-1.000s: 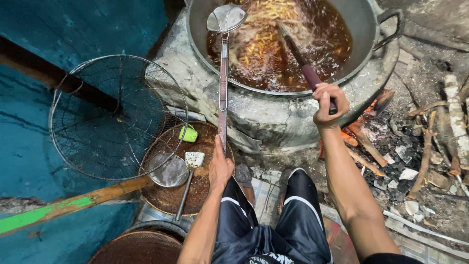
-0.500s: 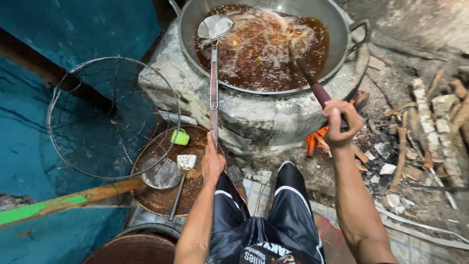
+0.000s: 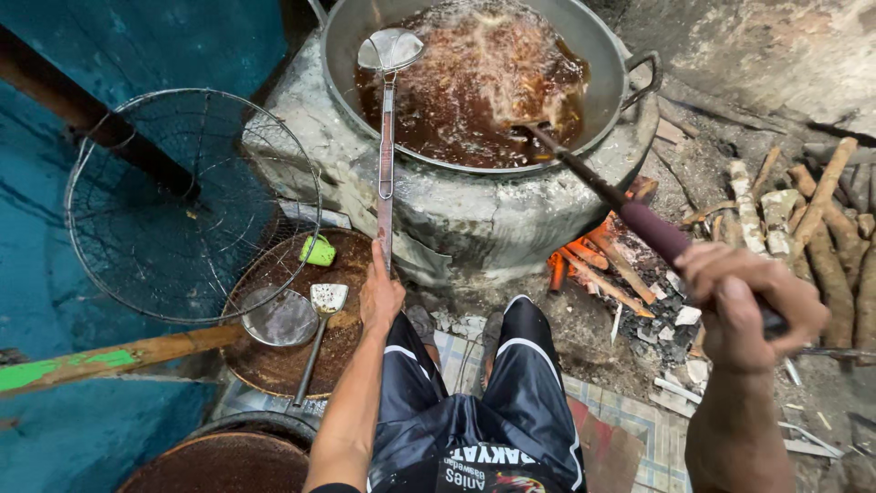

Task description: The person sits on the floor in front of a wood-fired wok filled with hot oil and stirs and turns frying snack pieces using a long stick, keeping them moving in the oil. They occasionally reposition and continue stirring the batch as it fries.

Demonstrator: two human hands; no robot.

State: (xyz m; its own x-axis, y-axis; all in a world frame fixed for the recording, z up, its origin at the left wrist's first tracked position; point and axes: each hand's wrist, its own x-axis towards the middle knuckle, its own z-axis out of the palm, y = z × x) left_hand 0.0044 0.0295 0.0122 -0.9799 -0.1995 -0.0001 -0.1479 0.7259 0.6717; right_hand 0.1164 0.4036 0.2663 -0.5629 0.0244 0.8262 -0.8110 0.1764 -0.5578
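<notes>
The left hand [image 3: 380,297] stays clamped on the skimmer [image 3: 388,137] handle, its mesh bowl resting at the wok [image 3: 610,87] rim. The right hand [image 3: 748,306] has pulled back, fingers wrapped round the stirrer [image 3: 630,215], whose tip still dips into frothier oil.

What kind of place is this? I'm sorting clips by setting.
Probably a rough outdoor or shed frying kitchen: a big wok of bubbling oil on a masonry stove, burning firewood beneath, split logs piled on the dirt floor.

One head-worn view looks steeply down, close above the wok [image 3: 602,82].
</notes>
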